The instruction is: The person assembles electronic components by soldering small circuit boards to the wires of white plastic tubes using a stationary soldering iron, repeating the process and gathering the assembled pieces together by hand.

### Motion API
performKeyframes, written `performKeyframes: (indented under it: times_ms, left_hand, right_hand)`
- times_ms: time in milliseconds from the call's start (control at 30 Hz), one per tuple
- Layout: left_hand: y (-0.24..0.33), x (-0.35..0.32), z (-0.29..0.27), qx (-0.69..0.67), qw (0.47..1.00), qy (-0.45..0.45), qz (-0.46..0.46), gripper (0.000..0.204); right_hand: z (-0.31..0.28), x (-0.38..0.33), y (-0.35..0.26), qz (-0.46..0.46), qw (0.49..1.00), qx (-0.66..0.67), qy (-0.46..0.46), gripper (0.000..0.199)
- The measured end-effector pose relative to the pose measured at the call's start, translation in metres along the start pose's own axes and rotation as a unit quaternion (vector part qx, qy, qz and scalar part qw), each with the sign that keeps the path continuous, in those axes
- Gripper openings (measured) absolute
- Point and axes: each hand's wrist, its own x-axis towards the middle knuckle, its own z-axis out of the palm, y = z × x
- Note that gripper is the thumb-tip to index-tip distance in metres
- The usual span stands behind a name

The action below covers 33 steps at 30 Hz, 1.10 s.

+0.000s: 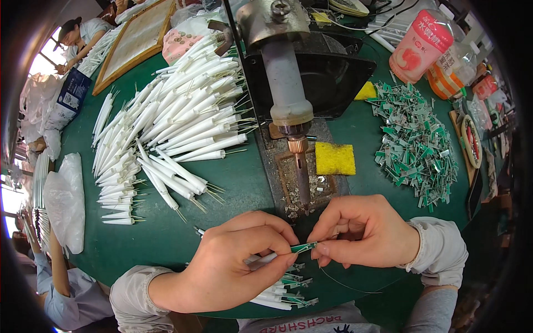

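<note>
My left hand (233, 261) is closed round a slim white tube (262, 260), mostly covered by my fingers. At the tube's end is a small green circuit board (302, 247). The thumb and fingertips of my right hand (369, 230) pinch the board's far end. A thin bare wire (350, 287) trails from beneath my right fingers toward the lower right; how it is gripped is hidden. Just above and between my hands, the tip of an upright soldering iron (301, 177) points down, apart from the board. More white tubes with green boards (277, 297) lie under my left hand.
White tubes with wire leads (183, 119) are heaped at the left. Loose green boards (413, 144) form a pile at the right. A yellow sponge (335, 159) sits beside the iron. Drink bottles (422, 44) stand at the back right. Other people work at the left.
</note>
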Motion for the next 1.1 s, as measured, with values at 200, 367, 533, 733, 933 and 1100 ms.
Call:
performKeyframes:
  times_ms: [200, 367, 533, 733, 933, 1100]
  left_hand:
    - [-0.001, 0.001, 0.001, -0.015, 1.0, -0.01, 0.002, 0.007]
    - [-0.001, 0.002, 0.001, -0.012, 1.0, -0.006, 0.004, 0.007]
    - [-0.002, 0.005, -0.002, 0.001, 1.0, -0.009, 0.011, 0.007]
    - [-0.007, 0.01, -0.002, -0.109, 0.992, 0.032, -0.057, 0.005]
    - [-0.006, 0.016, -0.001, -0.102, 0.993, 0.053, -0.038, 0.005]
    - [-0.008, 0.015, -0.001, -0.07, 0.995, 0.071, 0.01, 0.007]
  right_hand:
    - [-0.001, 0.001, 0.001, -0.002, 1.0, -0.006, -0.011, 0.012]
    - [-0.001, 0.001, 0.002, -0.014, 1.0, 0.012, -0.011, 0.013]
    - [-0.002, 0.002, -0.008, 0.003, 1.0, 0.014, 0.015, 0.015]
    - [0.001, 0.003, -0.009, -0.047, 0.992, -0.094, 0.074, 0.013]
    - [0.006, 0.004, 0.0, -0.136, 0.967, -0.171, 0.132, 0.015]
    - [0.008, 0.01, 0.0, -0.122, 0.975, -0.129, 0.134, 0.015]
